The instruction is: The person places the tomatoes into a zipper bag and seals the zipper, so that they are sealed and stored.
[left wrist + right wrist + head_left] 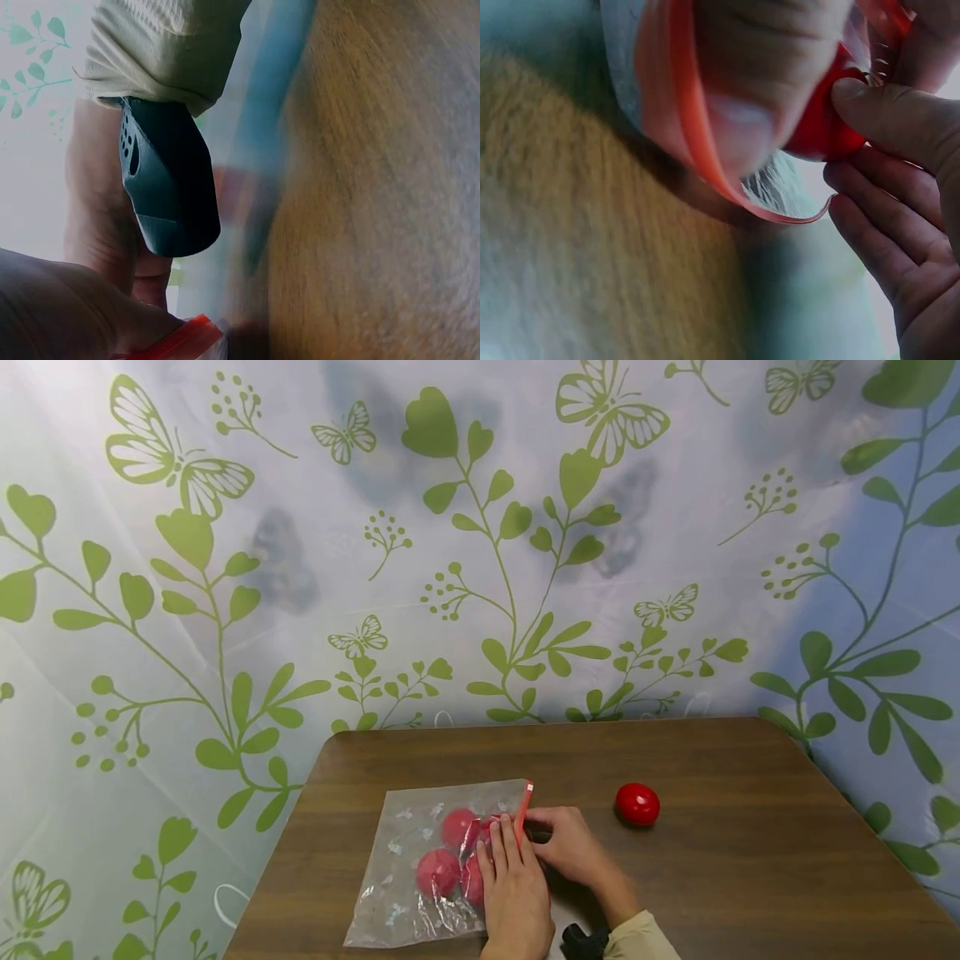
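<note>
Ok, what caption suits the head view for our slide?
Left hand on a zip bag of tomatoes, right hand at its red edge, lone tomato apart on the wood-grain table.

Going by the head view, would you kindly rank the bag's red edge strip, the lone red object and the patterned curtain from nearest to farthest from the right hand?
1. Red edge strip, immediately left of the right hand.
2. Lone red object, on the table to its right.
3. Patterned curtain, beyond the table's far edge.

Beige sleeve [641, 937] was kinda wrinkly, and the black wrist gadget [176, 180] was pretty chunky, perforated on one side.
</note>
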Demonstrator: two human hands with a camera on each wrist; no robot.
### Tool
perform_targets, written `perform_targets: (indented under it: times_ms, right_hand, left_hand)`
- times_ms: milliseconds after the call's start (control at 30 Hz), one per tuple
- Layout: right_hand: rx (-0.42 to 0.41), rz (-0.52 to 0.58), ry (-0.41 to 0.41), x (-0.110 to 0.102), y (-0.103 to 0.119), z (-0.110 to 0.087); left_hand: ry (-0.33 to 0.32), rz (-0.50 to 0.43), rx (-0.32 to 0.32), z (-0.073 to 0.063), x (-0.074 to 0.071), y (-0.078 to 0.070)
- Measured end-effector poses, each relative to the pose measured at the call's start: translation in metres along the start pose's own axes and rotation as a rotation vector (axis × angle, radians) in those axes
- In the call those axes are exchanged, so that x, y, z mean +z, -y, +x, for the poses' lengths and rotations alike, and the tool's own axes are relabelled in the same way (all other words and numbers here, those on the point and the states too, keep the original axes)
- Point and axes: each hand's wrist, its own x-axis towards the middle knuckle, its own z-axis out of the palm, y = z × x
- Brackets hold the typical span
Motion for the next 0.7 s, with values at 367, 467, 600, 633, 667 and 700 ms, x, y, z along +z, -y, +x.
perform_targets:
  times_ms: [367,467,600,633,667,700]
  right_hand:
    - [0.004,-0.005,-0.027,0.002,-0.002,-0.002]
    - [0.009,-0.016,-0.034,-0.002,-0.003,-0.004]
    - [0.039,0.007,-0.016,-0.012,-0.005,-0.007]
    - [0.047,0.013,-0.007,-0.016,-0.005,-0.008]
    - [0.055,0.021,0.002,-0.019,-0.005,-0.009]
    - [0.06,0.021,0.008,-0.023,-0.006,-0.011]
  left_hand:
    - [0.023,0.008,-0.005,0.0,0.0,0.001]
    - [0.036,0.0,-0.002,0.001,0.001,0.001]
    - [0.056,-0.007,0.001,0.002,0.001,0.001]
    - [0.059,-0.007,0.001,0.002,0.001,0.001]
    - [0.061,-0.007,0.0,0.002,0.001,0.001]
    - [0.061,-0.007,0.0,0.002,0.001,0.001]
